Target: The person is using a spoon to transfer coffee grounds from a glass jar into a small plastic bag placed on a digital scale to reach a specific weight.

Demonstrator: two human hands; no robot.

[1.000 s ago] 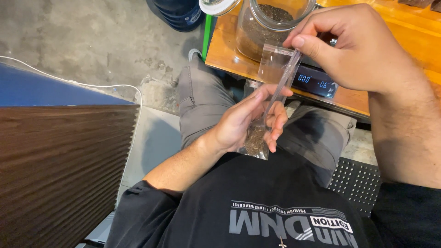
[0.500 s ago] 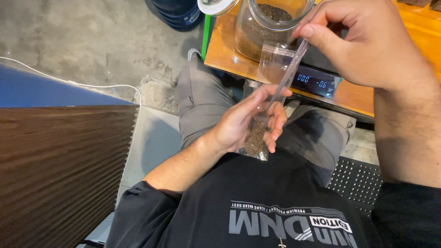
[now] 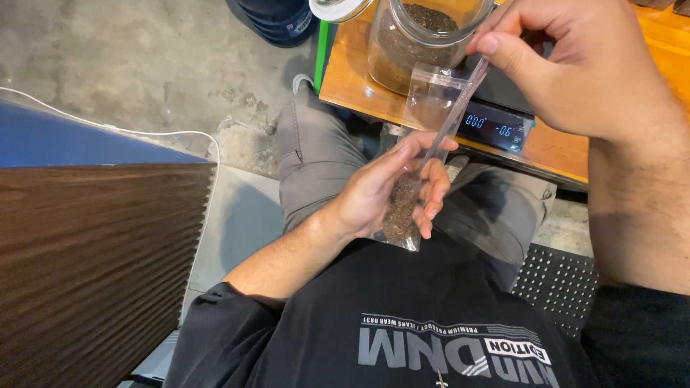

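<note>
Since a second ago the right hand (image 3: 575, 68) has climbed toward the top of the view, drawing the clear plastic bag (image 3: 420, 165) taut, while the left hand (image 3: 381, 197) has stayed at the lap. Its thumb and forefinger are pinched shut on the bag's upper edge, near the press-seal strip, apparently to stretch the mouth straight. The left hand is curled closed around the lower part of the bag, thumb laid across the front, cradling the dark loose leaves (image 3: 399, 212) that have settled at the bottom; held upright like this, the contents sit away from the opening. Just behind the upper end of the bag stands an open glass jar (image 3: 410, 39) of the same dark material, on a digital scale (image 3: 496, 122) with a lit display, both resting on an orange wooden tabletop (image 3: 359, 86) near its edge, close enough for scooping and weighing. Below are grey trousers and a black printed T-shirt, with concrete floor (image 3: 108, 57) to the left.
</note>
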